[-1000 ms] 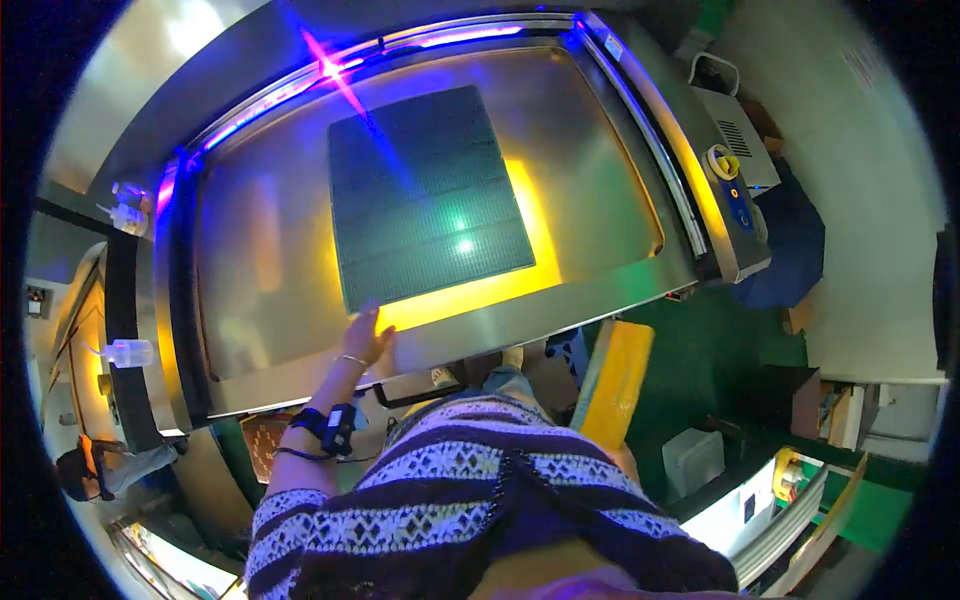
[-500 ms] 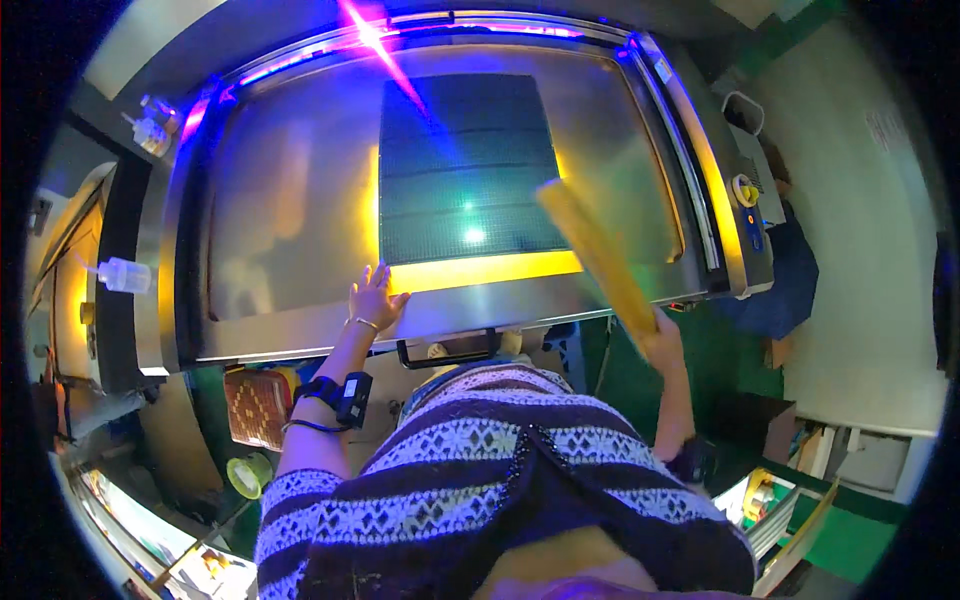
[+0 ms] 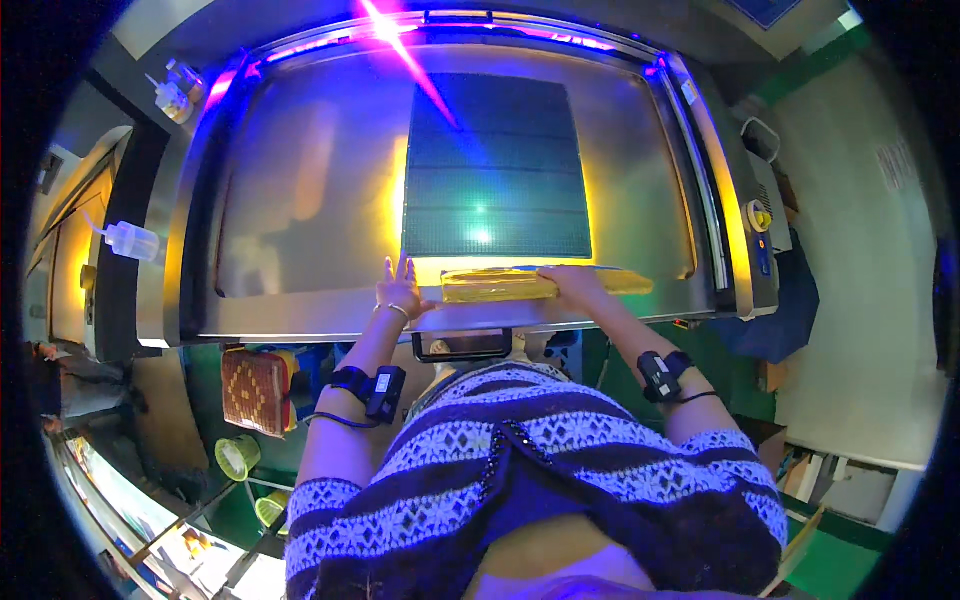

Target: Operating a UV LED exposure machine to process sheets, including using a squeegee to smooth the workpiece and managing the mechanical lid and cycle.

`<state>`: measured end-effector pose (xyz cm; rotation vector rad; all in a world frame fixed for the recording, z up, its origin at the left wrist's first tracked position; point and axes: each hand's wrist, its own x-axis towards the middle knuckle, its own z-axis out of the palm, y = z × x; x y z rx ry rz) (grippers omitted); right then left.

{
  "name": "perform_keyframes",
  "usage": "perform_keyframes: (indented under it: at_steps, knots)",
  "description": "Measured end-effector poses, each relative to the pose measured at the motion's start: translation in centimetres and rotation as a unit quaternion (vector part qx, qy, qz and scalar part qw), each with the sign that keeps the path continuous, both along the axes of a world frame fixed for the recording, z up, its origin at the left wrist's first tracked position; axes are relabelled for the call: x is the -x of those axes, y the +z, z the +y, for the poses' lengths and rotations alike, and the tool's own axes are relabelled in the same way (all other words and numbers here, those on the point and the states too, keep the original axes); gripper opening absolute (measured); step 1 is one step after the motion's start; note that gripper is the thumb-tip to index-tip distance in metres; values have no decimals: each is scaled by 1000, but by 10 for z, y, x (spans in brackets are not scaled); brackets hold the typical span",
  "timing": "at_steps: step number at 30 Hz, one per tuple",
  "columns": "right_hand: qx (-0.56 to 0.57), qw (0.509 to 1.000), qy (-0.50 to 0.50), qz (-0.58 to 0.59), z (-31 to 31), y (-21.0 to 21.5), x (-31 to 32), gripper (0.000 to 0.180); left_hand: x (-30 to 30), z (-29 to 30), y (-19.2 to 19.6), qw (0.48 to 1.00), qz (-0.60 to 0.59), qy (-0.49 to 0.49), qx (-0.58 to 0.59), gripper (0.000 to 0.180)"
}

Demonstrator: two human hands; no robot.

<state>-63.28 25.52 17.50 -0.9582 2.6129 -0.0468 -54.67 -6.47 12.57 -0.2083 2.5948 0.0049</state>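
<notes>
A dark green rectangular panel (image 3: 497, 165) with a fine grid lies on the metal bed (image 3: 310, 180) of a wide machine, a yellow border showing along its edges. My left hand (image 3: 402, 292) rests on the bed by the panel's near left corner, fingers spread, holding nothing. A long, flat yellow bar (image 3: 500, 286), wrapped-looking and shiny, lies crosswise just below the panel's near edge. My right hand (image 3: 575, 286) is closed around its middle from above. What the bar is made of, I cannot tell.
A bright purple light (image 3: 385, 28) glows along the machine's far rail. A black handle (image 3: 462, 347) sticks out at the front. At the right is a yellow knob (image 3: 759, 217); at the left stands a squeeze bottle (image 3: 130, 240). Below are a woven stool seat (image 3: 255, 390) and a green basket (image 3: 238, 457).
My right hand has brought the yellow bar from raised and tilted on the right down to lie level along the panel's near edge. My left hand stays near the panel's corner.
</notes>
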Motion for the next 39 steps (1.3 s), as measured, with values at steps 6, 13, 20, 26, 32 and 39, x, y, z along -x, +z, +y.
perform_keyframes:
  at_steps: [6, 13, 20, 26, 32, 39]
  knots:
    - [64, 996, 28, 62, 6, 12, -8, 43, -2, 8, 9, 1000, 1, 8, 17, 117]
    - [82, 992, 13, 99, 24, 10, -1, 43, 3, 23, 29, 999, 40, 4, 4, 114]
    - [24, 997, 12, 77, 34, 12, -11, 50, -12, 43, 20, 1000, -2, -18, 19, 115]
    - [15, 997, 34, 63, 30, 1, -13, 54, -24, 39, 6, 1000, -22, 17, -8, 117]
    - [40, 996, 36, 76, 31, -4, -13, 54, -23, 36, 2, 1000, -22, 17, -2, 118]
    - [38, 994, 49, 90, 35, -13, -9, 57, -23, 38, 11, 1000, -19, 21, -10, 118]
